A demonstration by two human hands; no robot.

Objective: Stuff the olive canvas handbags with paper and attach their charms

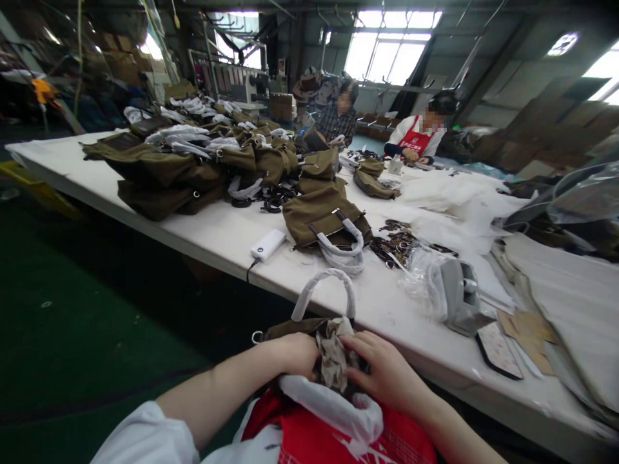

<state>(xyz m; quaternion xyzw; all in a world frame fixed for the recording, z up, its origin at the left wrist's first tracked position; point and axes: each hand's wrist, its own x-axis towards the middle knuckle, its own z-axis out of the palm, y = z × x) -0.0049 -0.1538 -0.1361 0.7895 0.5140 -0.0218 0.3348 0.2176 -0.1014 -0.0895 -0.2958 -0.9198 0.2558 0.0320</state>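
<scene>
An olive handbag [300,327] with white-wrapped handles rests against my lap at the table's front edge. One handle [325,278] arches up on the far side; the near handle [333,409] droops over my red apron [309,438]. Crumpled beige material [333,354], paper or lining, fills the bag's mouth. My left hand [297,354] reaches into the opening from the left, its fingers hidden inside. On the other side, my right hand [374,361] touches the crumpled material, thumb and fingers stretched out and apart.
Another olive handbag [319,219] lies just beyond, beside a white power bank [268,245]. Many bags [184,167] are piled at left. Dark straps [394,245], a grey tape dispenser [461,296] and a phone [498,350] lie right. Two people [418,138] sit across the table.
</scene>
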